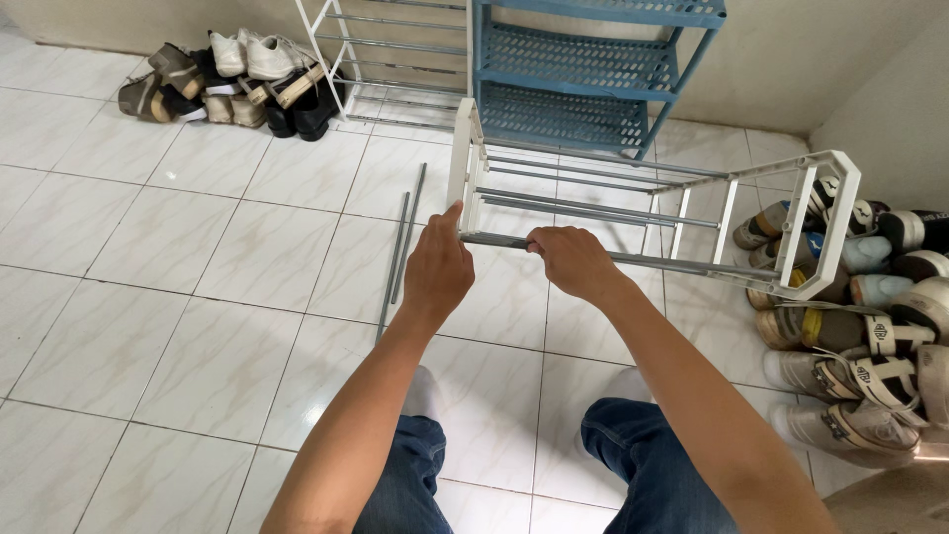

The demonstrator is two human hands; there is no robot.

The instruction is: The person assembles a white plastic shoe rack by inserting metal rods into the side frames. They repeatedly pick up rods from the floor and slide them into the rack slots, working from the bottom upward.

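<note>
Gripping one grey rod (633, 259) of the tipped shoe rack (652, 213) on the tiled floor (198, 297), left hand (438, 272) closed near the white end frame (463, 163), right hand (573, 262) wrapped beside it, apparently steadying it, spare rods (400, 252) lying nearby.

A blue plastic rack (593, 59) stands against the wall, with a white metal rack (381, 49) just left of it. Shoes (232, 84) are heaped on the tiled floor (198, 257) at far left, and another shoe pile (860, 326) fills the right edge. Two loose grey rods (400, 252) lie on the tiles.
</note>
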